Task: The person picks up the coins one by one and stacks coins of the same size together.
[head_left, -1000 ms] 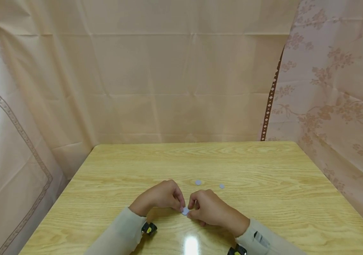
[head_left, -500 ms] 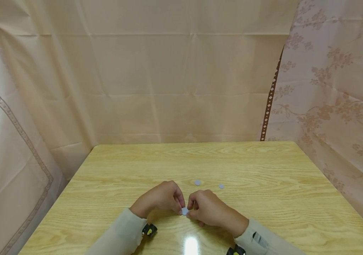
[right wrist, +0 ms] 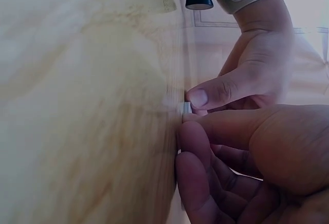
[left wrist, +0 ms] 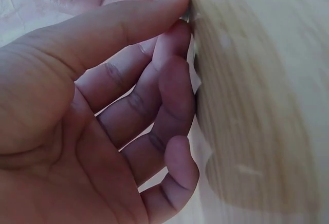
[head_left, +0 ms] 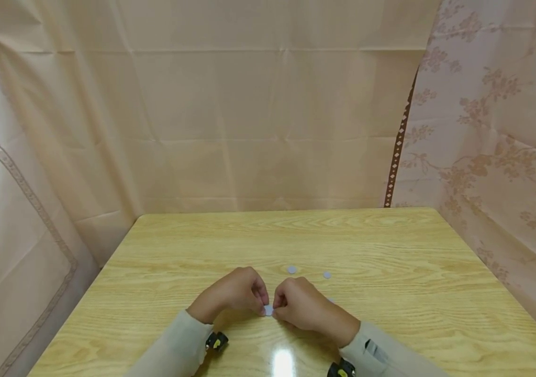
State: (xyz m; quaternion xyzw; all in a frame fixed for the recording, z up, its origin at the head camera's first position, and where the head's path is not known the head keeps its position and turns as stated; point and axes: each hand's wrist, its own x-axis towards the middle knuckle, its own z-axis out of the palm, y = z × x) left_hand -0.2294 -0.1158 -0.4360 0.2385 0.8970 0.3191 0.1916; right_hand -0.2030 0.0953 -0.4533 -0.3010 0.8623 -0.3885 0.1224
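A small pale round disc (head_left: 269, 311) lies low on the table between the two hands. My left hand (head_left: 235, 293) holds its left edge with thumb and fingertips; the other fingers curl loosely in the left wrist view. On the opposite edge, the thumb and fingertips of my right hand (head_left: 308, 306) grip the same disc. Seen side-on in the right wrist view, the disc (right wrist: 186, 110) shows a layered edge, perhaps more than one piece stacked. Fingers cover much of it in both wrist views.
Two more pale discs, one (head_left: 292, 269) and another (head_left: 326, 275), lie flat beyond the right hand. Part of a further disc (head_left: 331, 300) peeks out behind that hand. The wood-grain table (head_left: 178, 246) meets a beige curtain (head_left: 249, 131) at the back.
Both hands have shifted slightly left, the disc between them. The right hand's fingers have closed in nearer to the left hand. Part of another disc now shows behind the right hand.
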